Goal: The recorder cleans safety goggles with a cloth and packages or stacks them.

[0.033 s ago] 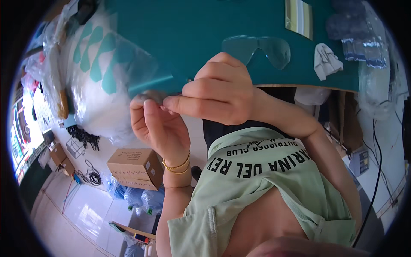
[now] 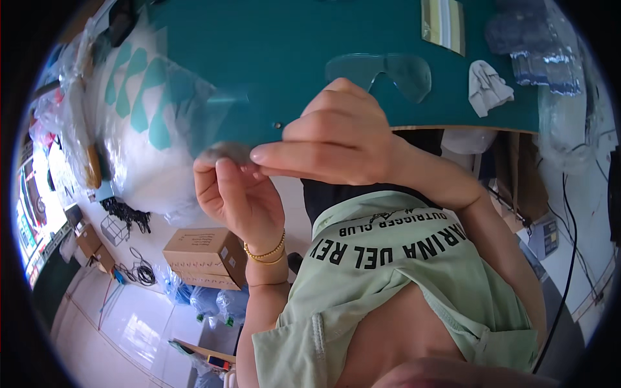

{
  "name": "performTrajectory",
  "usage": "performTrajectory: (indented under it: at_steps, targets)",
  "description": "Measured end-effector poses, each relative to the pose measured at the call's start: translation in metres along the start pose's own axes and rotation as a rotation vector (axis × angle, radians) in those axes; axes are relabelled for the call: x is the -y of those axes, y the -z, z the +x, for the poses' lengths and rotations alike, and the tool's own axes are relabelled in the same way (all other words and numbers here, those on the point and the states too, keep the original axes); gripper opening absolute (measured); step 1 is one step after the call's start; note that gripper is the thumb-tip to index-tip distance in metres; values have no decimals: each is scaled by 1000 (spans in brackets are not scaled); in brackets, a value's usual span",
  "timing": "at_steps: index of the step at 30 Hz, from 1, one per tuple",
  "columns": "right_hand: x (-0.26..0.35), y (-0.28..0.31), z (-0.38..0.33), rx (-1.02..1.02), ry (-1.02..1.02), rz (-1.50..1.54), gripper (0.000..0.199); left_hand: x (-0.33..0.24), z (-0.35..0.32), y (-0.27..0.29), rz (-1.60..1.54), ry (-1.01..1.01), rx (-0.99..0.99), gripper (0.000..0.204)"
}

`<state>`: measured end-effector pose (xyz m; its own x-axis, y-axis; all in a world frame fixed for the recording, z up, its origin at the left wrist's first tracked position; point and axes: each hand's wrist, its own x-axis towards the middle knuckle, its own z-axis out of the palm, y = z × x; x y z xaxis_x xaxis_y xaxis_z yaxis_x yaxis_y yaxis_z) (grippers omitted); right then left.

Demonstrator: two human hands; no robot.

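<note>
L hand (image 2: 249,204): thumb & curled index close on a small, blurred, translucent greyish piece (image 2: 228,152), which lies at the fingertips near the table edge. R hand (image 2: 343,139): thumb & index are drawn tog. beside the piece; can't tell if they grip it. Beyond, on the green table (image 2: 278,39): clear one-piece eyewear lens (image 2: 414,72), partly behind R hand; white cloth (image 2: 488,94) & striped packet (image 2: 442,24) lie to R. To L sits a clear plastic bag w/ teal teardrop shapes (image 2: 139,97). Below L: cardboard box (image 2: 200,249) on floor.

A head-worn fisheye looks down on nearby hands (image 2: 343,139).
</note>
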<state>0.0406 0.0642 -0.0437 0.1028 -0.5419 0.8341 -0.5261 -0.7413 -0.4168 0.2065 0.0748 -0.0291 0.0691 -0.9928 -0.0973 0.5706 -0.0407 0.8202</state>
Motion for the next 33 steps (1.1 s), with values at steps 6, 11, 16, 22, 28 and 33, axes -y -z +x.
performTrajectory:
  at_steps: [6,11,16,22,28,33]
  targets:
    - [0,88,-52,-260,-1025,600,70,26,-6,-9,80,179,373,22]
    - [6,115,-66,-142,-1270,549,58,34,3,-15,49,343,544,27]
    - [4,123,-70,-192,-1364,590,29,41,9,-17,68,354,615,26]
    - [6,132,-67,-237,-1323,555,8,39,10,-21,74,373,491,22]
    - [-2,135,-57,-182,-1354,302,11,57,24,-30,569,52,354,12]
    - [-12,124,-61,-121,-1403,77,16,62,30,-46,812,158,246,12]
